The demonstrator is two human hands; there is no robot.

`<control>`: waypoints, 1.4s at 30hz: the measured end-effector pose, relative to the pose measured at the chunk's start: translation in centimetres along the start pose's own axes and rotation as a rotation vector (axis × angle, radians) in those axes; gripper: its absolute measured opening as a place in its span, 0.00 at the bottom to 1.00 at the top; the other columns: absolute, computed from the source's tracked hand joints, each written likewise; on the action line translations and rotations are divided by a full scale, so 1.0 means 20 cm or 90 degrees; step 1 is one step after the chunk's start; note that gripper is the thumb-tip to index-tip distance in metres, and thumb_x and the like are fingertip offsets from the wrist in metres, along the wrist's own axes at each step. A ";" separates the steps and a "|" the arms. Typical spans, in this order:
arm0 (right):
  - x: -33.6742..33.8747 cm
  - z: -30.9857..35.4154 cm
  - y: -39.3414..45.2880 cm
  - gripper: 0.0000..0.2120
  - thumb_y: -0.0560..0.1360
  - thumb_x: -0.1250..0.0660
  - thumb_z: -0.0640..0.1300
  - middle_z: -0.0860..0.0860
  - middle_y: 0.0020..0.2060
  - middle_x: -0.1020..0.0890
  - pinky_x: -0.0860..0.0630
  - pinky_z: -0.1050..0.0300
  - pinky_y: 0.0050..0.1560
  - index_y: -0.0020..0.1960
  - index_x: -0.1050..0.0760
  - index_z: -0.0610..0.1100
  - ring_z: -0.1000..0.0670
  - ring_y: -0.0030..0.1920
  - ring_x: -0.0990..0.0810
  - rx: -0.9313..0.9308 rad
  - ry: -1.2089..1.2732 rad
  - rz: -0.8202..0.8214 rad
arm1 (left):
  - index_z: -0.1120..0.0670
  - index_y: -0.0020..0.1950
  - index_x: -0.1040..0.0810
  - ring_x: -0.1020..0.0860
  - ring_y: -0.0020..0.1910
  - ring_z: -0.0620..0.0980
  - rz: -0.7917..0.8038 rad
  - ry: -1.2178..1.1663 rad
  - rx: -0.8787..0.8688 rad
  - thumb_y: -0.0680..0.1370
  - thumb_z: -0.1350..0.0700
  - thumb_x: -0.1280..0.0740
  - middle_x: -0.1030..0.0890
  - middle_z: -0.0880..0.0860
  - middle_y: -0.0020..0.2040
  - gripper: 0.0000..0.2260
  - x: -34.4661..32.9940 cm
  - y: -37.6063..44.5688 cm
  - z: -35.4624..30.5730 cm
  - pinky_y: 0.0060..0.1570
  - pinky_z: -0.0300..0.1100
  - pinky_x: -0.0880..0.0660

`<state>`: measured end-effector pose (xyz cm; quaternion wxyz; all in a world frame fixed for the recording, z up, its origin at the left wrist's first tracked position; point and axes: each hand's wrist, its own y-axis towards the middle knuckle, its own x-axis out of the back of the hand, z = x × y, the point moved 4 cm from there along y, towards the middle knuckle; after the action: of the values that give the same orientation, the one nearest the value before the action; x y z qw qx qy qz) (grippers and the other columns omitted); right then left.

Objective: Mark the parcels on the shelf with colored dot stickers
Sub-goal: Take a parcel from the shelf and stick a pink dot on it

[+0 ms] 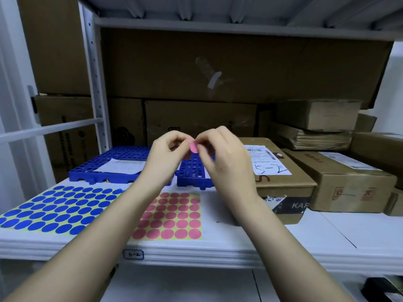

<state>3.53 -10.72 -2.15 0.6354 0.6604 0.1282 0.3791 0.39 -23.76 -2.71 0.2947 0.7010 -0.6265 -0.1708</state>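
- Above the white shelf (pixel 239 243), both hands meet in mid-air: the left hand (pixel 168 153) and the right hand (pixel 220 153) pinch one pink dot sticker (pixel 193 147) between their fingertips, fingers curled in tight around it.
- The sticker is clear of every surface, held up over the blue perforated trays (pixel 117 168), and touches no parcel yet.
- Down on the shelf lies the pink sticker sheet (pixel 172 216), just in front of the hands; its top-left corner shows bare yellow backing, so I judge at least one dot has come off.
- The blue sticker sheet (pixel 56 210) sits to the left, partly hidden by the left forearm; what shows looks full.
- To the right, the labelled parcel (pixel 279 168) waits just beside the right hand, with the brown parcel (pixel 349 177) next to it and more boxes stacked behind.
- No coloured dot shows on any parcel face in view, so the marking looks barely begun.
- Left to do, by my reading: press this pink dot onto a parcel, then work through the rest.
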 end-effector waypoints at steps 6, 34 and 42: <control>0.18 -0.15 0.04 0.01 0.75 0.32 0.44 0.56 0.41 0.21 0.23 0.51 0.43 0.46 0.22 0.49 0.55 0.41 0.23 -0.134 0.049 -0.002 | 0.59 0.43 0.21 0.23 0.36 0.41 0.054 -0.033 -0.032 0.79 0.63 0.37 0.19 0.52 0.41 0.07 -0.17 -0.02 -0.15 0.39 0.32 0.26; 0.38 -0.49 -0.07 0.09 0.69 0.28 0.49 0.55 0.42 0.19 0.31 0.44 0.62 0.31 0.20 0.52 0.51 0.51 0.23 -0.425 0.096 0.421 | 0.55 0.39 0.17 0.23 0.34 0.45 0.253 0.232 0.070 0.71 0.60 0.26 0.17 0.53 0.34 0.02 -0.49 -0.03 -0.16 0.47 0.46 0.22; 0.37 -0.51 -0.08 0.10 0.69 0.28 0.51 0.57 0.38 0.20 0.32 0.42 0.64 0.31 0.20 0.51 0.51 0.51 0.23 -0.431 0.104 0.439 | 0.50 0.35 0.18 0.27 0.29 0.40 0.266 0.257 0.073 0.71 0.59 0.27 0.22 0.46 0.28 0.06 -0.50 -0.03 -0.16 0.36 0.35 0.29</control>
<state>2.27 1.87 -2.17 0.6398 0.3890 -0.1790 0.6382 1.13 -13.23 -1.92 0.4022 0.5923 -0.6944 0.0723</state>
